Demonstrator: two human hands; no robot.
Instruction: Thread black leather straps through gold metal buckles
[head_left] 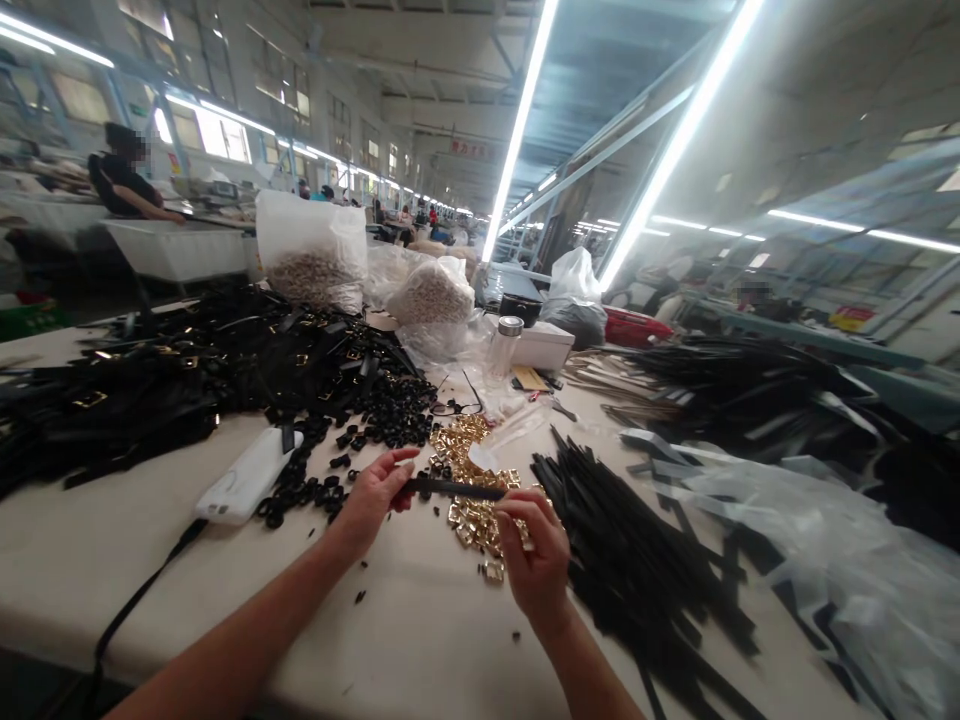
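Note:
My left hand (379, 492) pinches one end of a thin black strap (454, 489) held level above the white table (135, 540). My right hand (532, 560) is closed around the strap's other end, just over a heap of small gold buckles (469, 470). Small black loops (375, 415) lie scattered to the left of the buckles. A long pile of loose black straps (622, 540) lies right of my right hand.
A white phone (247, 478) with a black cable lies at the left. Black strap heaps (187, 370) cover the far left, clear plastic bags (810, 540) and more straps the right. Bags of parts (311, 250), a jar (506, 345) and a white box (544, 345) stand behind. A person (124, 180) sits far left.

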